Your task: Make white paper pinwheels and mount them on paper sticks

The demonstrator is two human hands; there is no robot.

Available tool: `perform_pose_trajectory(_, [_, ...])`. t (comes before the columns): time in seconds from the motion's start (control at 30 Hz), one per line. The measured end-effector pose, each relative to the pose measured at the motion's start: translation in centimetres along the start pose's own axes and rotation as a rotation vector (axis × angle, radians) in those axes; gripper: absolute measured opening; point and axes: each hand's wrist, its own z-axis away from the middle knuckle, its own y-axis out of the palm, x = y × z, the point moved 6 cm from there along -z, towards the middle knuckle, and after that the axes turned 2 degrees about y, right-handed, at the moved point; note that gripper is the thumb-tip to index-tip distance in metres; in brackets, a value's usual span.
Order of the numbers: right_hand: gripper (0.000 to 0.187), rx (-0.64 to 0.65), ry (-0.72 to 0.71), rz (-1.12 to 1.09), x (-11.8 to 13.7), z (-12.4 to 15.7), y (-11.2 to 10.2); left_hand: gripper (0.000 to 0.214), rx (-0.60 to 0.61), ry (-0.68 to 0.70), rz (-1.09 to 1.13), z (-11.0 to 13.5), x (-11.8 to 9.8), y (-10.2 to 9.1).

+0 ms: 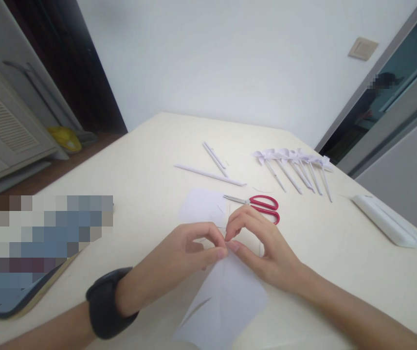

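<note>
In the head view, my left hand (197, 245), with a black band on its wrist, pinches thumb and forefinger together at the top of a white sheet of paper (226, 301). My right hand (262, 240) pinches right beside it, its fingertips almost touching those of the left. The sheet hangs toward me, with a faint crease down it and a slit-like gap near its lower left. What lies exactly between the fingertips is hidden. Just beyond my right hand lie scissors (245, 201) with red handles, their blades pointing left over a smaller piece of white paper (198, 205).
Rolled white paper sticks (210, 175) lie farther back on the cream table (150, 160). Several paper pinwheels on sticks (284, 155) form a row at the back right. A white packet (389, 221) sits near the right edge. A blurred-out item (47, 248) occupies the left.
</note>
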Motion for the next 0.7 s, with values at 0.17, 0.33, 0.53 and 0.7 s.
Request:
perform_pose_trajectory(0.17, [0.014, 0.007, -0.018, -0.027, 0.2, -0.1, 0.0, 0.016, -0.004, 0.018, 0.097, -0.2, -0.4, -0.1])
perform_pose_trajectory(0.33, [0.011, 0.036, -0.047, -0.067, 0.6, 0.0, 0.0, 0.02, 0.069, 0.014, 0.15, -0.1, -0.4, 0.1])
perform_pose_trajectory(0.53, [0.016, 0.042, -0.089, -0.099, 1.0, 0.1, -0.1, 0.014, 0.046, -0.011, 0.263, -0.2, 0.2, 0.2])
perform_pose_trajectory(0.7, [0.019, 0.041, -0.102, -0.088, 1.2, 0.2, -0.2, 0.009, 0.063, -0.002, 0.33, -0.3, 0.4, 0.4])
